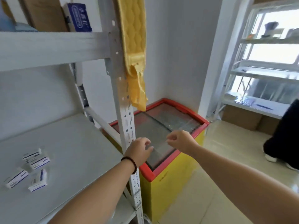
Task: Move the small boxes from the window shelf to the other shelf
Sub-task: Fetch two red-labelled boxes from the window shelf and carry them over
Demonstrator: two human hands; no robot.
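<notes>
Stock: four small white-and-blue cardboard boxes (30, 171) lie on the grey metal shelf (77, 143). Left hand (139, 151) and right hand (179, 140) loosely curled, empty. Step: between loads; next, likely back to the white window shelf (258, 102).

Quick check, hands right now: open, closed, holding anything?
Left hand: open, fingers loosely curled, empty, over the chest freezer.
Right hand: loosely curled, holding nothing visible.

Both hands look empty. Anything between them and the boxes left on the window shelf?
The chest freezer sits directly beneath and ahead of the left hand and right hand. The remaining small boxes lie on the window shelf, beyond and right of it. A person's leg stands beside that shelf.
</notes>
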